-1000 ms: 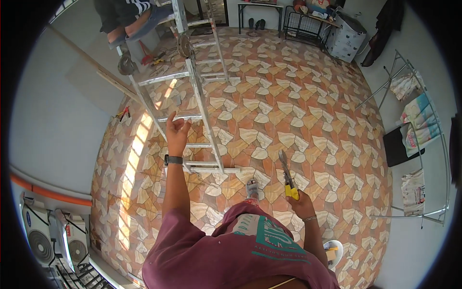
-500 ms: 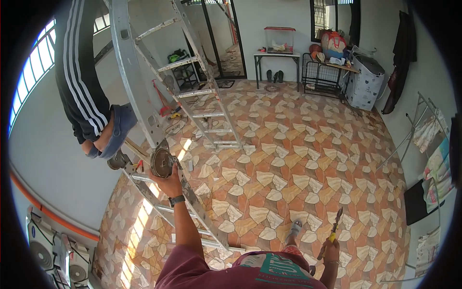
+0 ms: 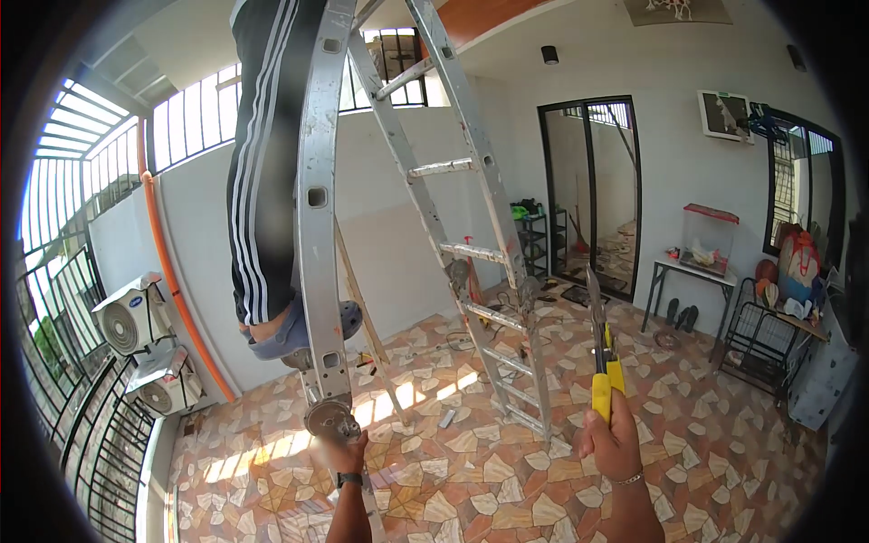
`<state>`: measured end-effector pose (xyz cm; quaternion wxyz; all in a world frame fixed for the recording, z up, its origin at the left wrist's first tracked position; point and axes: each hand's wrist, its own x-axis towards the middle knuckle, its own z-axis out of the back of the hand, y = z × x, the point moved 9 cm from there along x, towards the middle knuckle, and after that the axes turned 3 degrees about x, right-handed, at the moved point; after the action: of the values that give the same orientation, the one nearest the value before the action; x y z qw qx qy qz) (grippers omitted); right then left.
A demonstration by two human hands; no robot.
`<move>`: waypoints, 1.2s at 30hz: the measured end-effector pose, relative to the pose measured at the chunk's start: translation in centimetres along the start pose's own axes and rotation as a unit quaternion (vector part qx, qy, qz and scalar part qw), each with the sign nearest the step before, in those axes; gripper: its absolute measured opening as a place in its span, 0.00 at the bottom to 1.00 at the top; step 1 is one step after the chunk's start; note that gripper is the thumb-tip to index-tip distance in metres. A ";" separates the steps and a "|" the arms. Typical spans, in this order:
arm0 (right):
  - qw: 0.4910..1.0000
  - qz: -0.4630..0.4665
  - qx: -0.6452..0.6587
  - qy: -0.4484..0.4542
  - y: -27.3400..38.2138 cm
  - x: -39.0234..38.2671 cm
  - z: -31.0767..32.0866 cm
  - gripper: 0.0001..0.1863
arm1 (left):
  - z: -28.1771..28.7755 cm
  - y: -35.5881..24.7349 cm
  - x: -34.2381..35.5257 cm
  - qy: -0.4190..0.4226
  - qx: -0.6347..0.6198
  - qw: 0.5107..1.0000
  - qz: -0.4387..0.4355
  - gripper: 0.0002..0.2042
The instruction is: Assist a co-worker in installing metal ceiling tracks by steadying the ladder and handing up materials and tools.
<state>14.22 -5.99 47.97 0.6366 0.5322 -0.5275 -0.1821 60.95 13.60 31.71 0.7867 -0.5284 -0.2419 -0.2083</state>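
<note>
Left of the scuffed silver metal folding ladder (image 3: 319, 253), two boxy white air-conditioner units (image 3: 133, 317) are stacked beside a curved orange pipe (image 3: 174, 281). On the ladder's near side stands a person in black trousers with white stripes (image 3: 256, 199) and blue clogs (image 3: 277, 339). The left hand (image 3: 342, 449), partly blurred, is clasped at the ladder's round, worn metal hinge (image 3: 331, 419). Right of the ladder, the right hand (image 3: 617, 439) is clamped on yellow-handled metal snips (image 3: 601, 395), their grey blades pointing upward. Farther right, a dark-legged worktop (image 3: 668, 266) carries a clear red-topped tank (image 3: 706, 242).
</note>
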 end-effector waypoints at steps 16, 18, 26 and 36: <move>0.873 0.464 -0.148 0.032 29.7 29.6 -17.2 0.20 | 0.4 -3.7 -0.4 0.002 -0.068 0.996 0.058 0.29; 0.885 0.437 -0.151 0.049 31.9 31.5 -20.4 0.24 | 1.2 0.1 -0.6 -0.007 -0.040 0.997 0.068 0.30; 0.891 0.453 -0.020 0.006 36.8 37.6 -25.1 0.31 | -0.1 -1.2 0.1 -0.004 0.044 0.995 0.088 0.32; 0.865 0.453 -0.076 -0.202 39.1 32.1 -23.7 0.32 | 1.4 -1.9 -0.7 -0.039 0.052 0.996 0.067 0.25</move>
<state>33.99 -5.62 100.23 0.5670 0.1360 -0.8122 -0.0170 59.08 14.27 33.16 0.8152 -0.5097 -0.2467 -0.1218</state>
